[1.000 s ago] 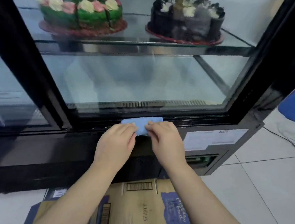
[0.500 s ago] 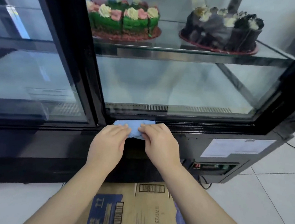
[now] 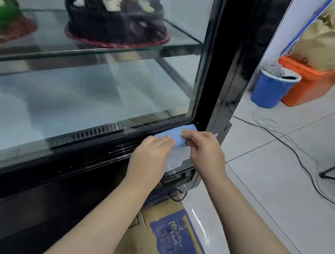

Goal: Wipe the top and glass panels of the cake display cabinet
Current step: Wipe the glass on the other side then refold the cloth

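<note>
My right hand pinches the blue cloth. My left hand presses the cloth's left end with flat fingers. The cloth lies long-ways along the black bottom rail, tucked into the bottom right corner of the glass panel. My right hand is nearer the corner post (no more room that way), so I think the next wipe must go left or up. Behind the glass, a chocolate cake sits on a shelf. The white tiled floor holds a blue bucket and an orange box, well apart on the right.
</note>
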A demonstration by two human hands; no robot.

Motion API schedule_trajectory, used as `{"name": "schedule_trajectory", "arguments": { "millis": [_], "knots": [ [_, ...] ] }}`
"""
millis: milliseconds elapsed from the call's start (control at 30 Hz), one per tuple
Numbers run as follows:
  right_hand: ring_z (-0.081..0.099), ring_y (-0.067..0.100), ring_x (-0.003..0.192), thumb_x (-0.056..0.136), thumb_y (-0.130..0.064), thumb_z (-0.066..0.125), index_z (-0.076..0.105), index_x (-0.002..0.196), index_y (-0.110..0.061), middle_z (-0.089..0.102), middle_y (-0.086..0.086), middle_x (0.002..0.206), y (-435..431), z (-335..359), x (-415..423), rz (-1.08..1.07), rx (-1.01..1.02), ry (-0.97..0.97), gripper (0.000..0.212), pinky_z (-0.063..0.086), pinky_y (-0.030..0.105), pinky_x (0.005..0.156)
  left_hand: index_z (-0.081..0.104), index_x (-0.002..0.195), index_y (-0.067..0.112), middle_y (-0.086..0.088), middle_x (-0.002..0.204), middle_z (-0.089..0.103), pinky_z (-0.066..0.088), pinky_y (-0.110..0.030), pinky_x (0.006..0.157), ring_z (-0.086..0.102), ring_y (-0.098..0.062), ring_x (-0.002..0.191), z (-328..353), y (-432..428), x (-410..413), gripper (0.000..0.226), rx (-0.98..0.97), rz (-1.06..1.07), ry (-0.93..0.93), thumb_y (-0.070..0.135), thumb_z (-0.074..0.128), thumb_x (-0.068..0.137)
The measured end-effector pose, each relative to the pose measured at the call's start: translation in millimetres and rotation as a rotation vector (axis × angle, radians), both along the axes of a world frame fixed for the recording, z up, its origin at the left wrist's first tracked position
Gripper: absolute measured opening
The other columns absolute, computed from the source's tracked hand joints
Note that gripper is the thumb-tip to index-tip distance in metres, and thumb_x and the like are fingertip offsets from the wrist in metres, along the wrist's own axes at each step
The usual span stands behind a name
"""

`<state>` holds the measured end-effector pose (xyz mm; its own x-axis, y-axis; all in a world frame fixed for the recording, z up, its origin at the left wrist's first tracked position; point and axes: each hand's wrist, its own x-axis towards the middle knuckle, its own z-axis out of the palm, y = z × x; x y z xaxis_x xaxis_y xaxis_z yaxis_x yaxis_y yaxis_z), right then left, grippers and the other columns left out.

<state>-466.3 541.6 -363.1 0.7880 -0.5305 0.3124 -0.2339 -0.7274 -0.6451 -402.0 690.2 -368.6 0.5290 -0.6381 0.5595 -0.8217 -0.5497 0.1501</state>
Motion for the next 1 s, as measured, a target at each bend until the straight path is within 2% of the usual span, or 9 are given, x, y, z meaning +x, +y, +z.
{"name": "schedule_trajectory", "arguments": {
  "millis": [200,333,467,533,600,700,767,833,1000],
  "knots": [
    [0.038,-0.018,0.099,0.091,-0.016,0.058,0.067,0.109,-0.035,0.060,-0.020,0.112,-27.2,-12.1,0.9,0.073,-0.026,-0.097,0.028,0.036,0.006,0.075,0.072,0.098,0.002,-0.008,0.099,0.072,0.039,-0.028,0.087,0.049,-0.013,0.095,0.1,-26.5,-14.9,0.028,-0.150,0.002,-0.098,0.001,0.067,0.071],
    [0.042,-0.012,0.102,0.089,-0.009,0.059,0.068,0.107,-0.029,0.063,-0.017,0.114,-31.5,-16.0,3.2,0.137,0.003,-0.161,0.028,0.034,0.000,0.081,0.070,0.108,0.005,-0.006,0.110,0.070,0.039,-0.026,0.090,0.053,-0.016,0.097,-2.8,-21.0,-11.9,0.043,-0.086,0.011,-0.032,-0.006,0.069,0.067],
    [0.042,-0.006,0.103,0.085,0.002,0.061,0.069,0.107,-0.020,0.062,-0.016,0.110,-33.0,-11.8,2.4,0.216,0.027,-0.171,0.032,0.031,-0.002,0.087,0.072,0.103,0.009,-0.001,0.103,0.072,0.042,-0.022,0.085,0.058,-0.017,0.087,4.4,-17.4,-6.2,0.044,-0.090,-0.008,0.030,-0.001,0.046,0.069],
    [0.046,-0.002,0.103,0.085,0.002,0.060,0.069,0.105,-0.021,0.058,-0.023,0.106,-30.1,-6.2,2.0,0.198,0.069,-0.153,0.031,0.039,0.007,0.089,0.073,0.100,0.011,0.001,0.098,0.073,0.048,-0.026,0.078,0.061,-0.021,0.080,10.2,-16.8,-5.5,0.040,-0.119,-0.016,0.064,-0.004,0.054,0.068],
    [0.050,0.009,0.106,0.086,-0.001,0.059,0.068,0.102,-0.021,0.052,-0.024,0.099,-23.0,3.8,-1.1,0.176,0.088,-0.185,0.027,0.048,0.030,0.090,0.072,0.099,0.013,0.004,0.095,0.073,0.050,-0.033,0.071,0.059,-0.023,0.078,17.5,-14.0,-6.6,0.035,-0.148,0.000,0.093,-0.001,0.059,0.069],
    [0.047,0.015,0.112,0.083,-0.013,0.055,0.064,0.097,-0.023,0.058,-0.017,0.108,-6.8,19.0,-10.3,0.192,-0.077,-0.276,0.019,0.039,0.041,0.092,0.068,0.102,0.016,0.011,0.098,0.067,0.037,-0.018,0.089,0.047,-0.011,0.093,36.8,2.9,-11.8,0.028,-0.259,-0.016,0.211,0.006,0.052,0.082],
    [0.048,0.008,0.110,0.084,-0.019,0.052,0.059,0.094,-0.029,0.058,-0.023,0.110,9.5,27.3,-16.0,0.279,-0.021,-0.222,0.016,0.035,0.037,0.092,0.066,0.104,0.017,0.017,0.100,0.062,0.028,-0.004,0.088,0.045,0.001,0.094,50.2,23.9,-16.4,0.026,-0.325,-0.032,0.344,0.009,0.050,0.085],
    [0.053,0.000,0.095,0.086,-0.021,0.049,0.054,0.092,-0.033,0.060,-0.025,0.095,32.1,34.0,-20.2,0.383,0.147,-0.139,0.014,0.041,0.032,0.086,0.065,0.106,0.021,0.028,0.097,0.057,0.030,-0.001,0.083,0.046,0.012,0.093,56.2,49.7,-21.6,0.025,-0.368,-0.017,0.446,0.013,0.050,0.088],
    [0.054,-0.005,0.085,0.094,-0.010,0.053,0.055,0.089,-0.034,0.060,-0.026,0.089,102.5,42.1,-22.2,0.459,0.372,-0.092,0.025,0.039,0.011,0.071,0.063,0.102,0.031,0.024,0.097,0.059,0.036,-0.001,0.078,0.050,0.008,0.096,56.0,122.6,-24.5,0.027,-0.456,0.078,0.597,0.008,0.058,0.089]
  ]
}}
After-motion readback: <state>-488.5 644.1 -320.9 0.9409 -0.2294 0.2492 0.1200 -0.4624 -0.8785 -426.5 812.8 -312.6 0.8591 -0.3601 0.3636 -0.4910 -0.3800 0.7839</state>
